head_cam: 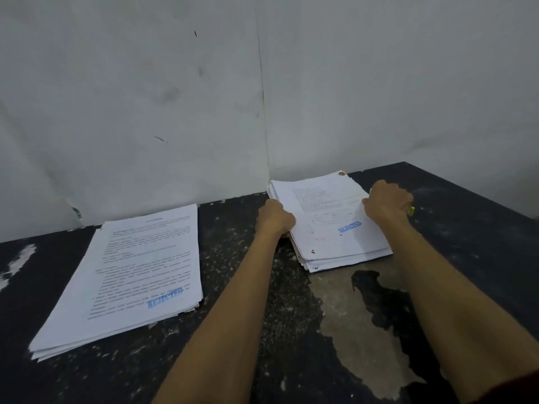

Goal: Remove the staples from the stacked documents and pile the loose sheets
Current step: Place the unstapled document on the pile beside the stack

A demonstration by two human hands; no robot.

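A pile of loose sheets (pixel 125 275) lies at the left of the dark desk (pixel 233 243). Further right, the left grip (pixel 275 218) clamps the left edge of the stapled stack (pixel 335 228). The right grip (pixel 388 202) curls at the stack's right edge, beside a small yellow thing (pixel 411 210); whether it clamps anything I cannot tell.

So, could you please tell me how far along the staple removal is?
Done: a pile of sheets, apparently unstapled, lies on the left of the table. In hand: the left hand and right hand grip the edges of the stapled stack. Left: its brownish staples are not yet out.
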